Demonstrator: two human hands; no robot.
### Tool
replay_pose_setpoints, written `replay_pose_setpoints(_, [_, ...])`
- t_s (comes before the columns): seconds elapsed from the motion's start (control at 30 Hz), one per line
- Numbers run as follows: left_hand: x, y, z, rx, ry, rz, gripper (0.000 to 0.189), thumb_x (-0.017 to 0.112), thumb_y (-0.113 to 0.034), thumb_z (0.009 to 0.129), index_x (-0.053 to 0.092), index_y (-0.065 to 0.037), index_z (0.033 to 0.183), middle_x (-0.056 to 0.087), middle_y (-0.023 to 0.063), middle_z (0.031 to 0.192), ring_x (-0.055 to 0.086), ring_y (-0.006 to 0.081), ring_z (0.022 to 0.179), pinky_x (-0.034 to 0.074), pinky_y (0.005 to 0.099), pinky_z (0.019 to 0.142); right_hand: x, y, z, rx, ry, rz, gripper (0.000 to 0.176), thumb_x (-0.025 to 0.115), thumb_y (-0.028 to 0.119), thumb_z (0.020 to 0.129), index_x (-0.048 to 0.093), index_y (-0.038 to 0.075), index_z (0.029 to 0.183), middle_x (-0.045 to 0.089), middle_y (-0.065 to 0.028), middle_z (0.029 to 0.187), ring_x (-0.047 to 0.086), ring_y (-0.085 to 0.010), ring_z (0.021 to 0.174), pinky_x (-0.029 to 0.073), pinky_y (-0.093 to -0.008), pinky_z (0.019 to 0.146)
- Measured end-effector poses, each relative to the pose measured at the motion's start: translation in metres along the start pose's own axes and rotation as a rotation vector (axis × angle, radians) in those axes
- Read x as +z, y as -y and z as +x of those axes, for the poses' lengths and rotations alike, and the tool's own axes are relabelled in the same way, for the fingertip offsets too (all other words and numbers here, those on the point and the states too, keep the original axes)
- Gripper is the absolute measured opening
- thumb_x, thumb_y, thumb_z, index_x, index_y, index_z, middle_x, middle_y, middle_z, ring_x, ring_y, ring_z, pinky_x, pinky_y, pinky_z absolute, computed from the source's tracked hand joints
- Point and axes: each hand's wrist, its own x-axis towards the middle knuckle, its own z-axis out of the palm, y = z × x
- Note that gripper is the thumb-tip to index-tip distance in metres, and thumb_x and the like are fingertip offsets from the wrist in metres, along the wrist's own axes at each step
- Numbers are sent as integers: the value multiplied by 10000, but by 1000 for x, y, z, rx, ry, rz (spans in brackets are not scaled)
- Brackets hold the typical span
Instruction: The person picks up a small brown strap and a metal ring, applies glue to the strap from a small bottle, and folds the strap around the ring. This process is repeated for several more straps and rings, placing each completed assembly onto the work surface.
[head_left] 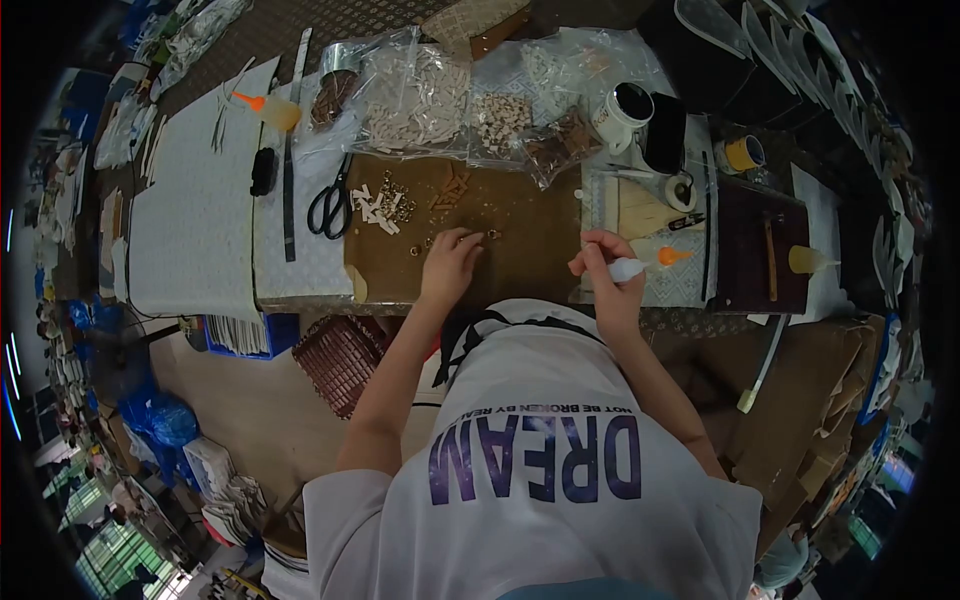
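Observation:
My right hand is closed around a small whitish squeeze bottle, close above the right end of the brown work board. Just to the right of the bottle shows an orange nozzle tip. My left hand rests palm down over the board, fingers bent and slightly apart. Right by its fingertips is a small gold ring, and another ring lies to its left. Beyond this hand are a heap of gold rings, white strips and brown strips.
Black scissors and a metal ruler lie left of the board. Bags of small pieces line the back, beside a white mug and a phone. A glue bottle stands back left; a tape roll is at right.

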Motion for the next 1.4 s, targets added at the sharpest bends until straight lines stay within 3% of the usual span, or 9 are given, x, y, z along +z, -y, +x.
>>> replay_pose_setpoints(0.1, [21, -10, 20, 215, 24, 52, 191, 613, -112, 788, 628, -89, 977, 570, 72, 1058, 525, 287, 999, 457, 377, 830, -1, 1, -3, 12, -23, -52, 160, 555, 98, 899, 573, 4, 1027, 589, -25, 803, 580, -87, 720, 484, -213, 667])
replay_pose_setpoints(0.2, [31, 11, 17, 210, 142, 46, 242, 627, -109, 771, 620, -91, 1012, 569, 86, 1059, 531, 288, 1001, 452, 396, 847, -1, 2, -4, 28, -29, -69, 155, 557, 99, 898, 578, 4, 1019, 580, -17, 796, 580, -84, 720, 484, -211, 665])
replay_pose_setpoints(0.5, [-19, 30, -10, -22, -9, -55, 354, 683, -96, 727, 616, -79, 1074, 580, 103, 1054, 535, 286, 999, 455, 368, 852, -3, -10, -5, 53, -43, -21, 150, 564, 102, 896, 578, 7, 1011, 573, -13, 828, 578, -80, 730, 486, -212, 676])
replay_pose_setpoints(0.73, [-3, 38, -3, -58, 49, 53, 243, 665, -113, 735, 638, -65, 972, 602, 96, 941, 565, 280, 894, 463, 373, 777, 6, -8, -7, 90, -24, -28, 158, 551, 111, 900, 558, 10, 1021, 587, -35, 769, 537, -90, 713, 431, -220, 676])
replay_pose_setpoints(0.9, [-4, 41, -2, -103, 57, -51, 181, 655, -121, 758, 647, -67, 930, 597, 108, 907, 575, 282, 851, 471, 369, 738, 0, -11, -6, 72, -24, -44, 154, 569, 99, 892, 574, 8, 1016, 578, -15, 817, 576, -81, 734, 480, -213, 680])
replay_pose_setpoints(1.1, [-6, 56, 32, -222, -200, 28, 139, 605, -88, 818, 630, -39, 945, 593, 130, 956, 583, 315, 828, 472, 373, 721, -3, -11, -7, 81, -64, -49, 133, 610, 102, 866, 601, 8, 959, 581, -6, 808, 558, -71, 738, 444, -195, 643])
replay_pose_setpoints(1.23, [0, 69, 59, -429, -97, 72, 162, 629, -106, 794, 626, -42, 943, 617, 122, 888, 601, 293, 821, 480, 372, 720, -10, -22, -8, 46, -35, -86, 115, 637, 95, 845, 622, 11, 921, 579, 9, 803, 514, -54, 715, 396, -178, 622])
replay_pose_setpoints(1.33, [-5, 67, 69, -545, 23, 84, 169, 638, -98, 773, 628, -47, 934, 641, 118, 831, 613, 303, 763, 490, 377, 699, -7, -21, -4, -113, 54, -164, 124, 646, 91, 838, 625, 13, 932, 576, 10, 830, 484, -49, 712, 377, -176, 627])
replay_pose_setpoints(1.4, [-6, 67, 64, -468, -24, 84, 170, 635, -90, 783, 628, -39, 945, 653, 103, 800, 628, 260, 721, 496, 343, 670, -4, -24, -4, 54, 24, -82, 132, 645, 91, 837, 624, 12, 940, 579, 2, 870, 503, -57, 753, 396, -183, 660])
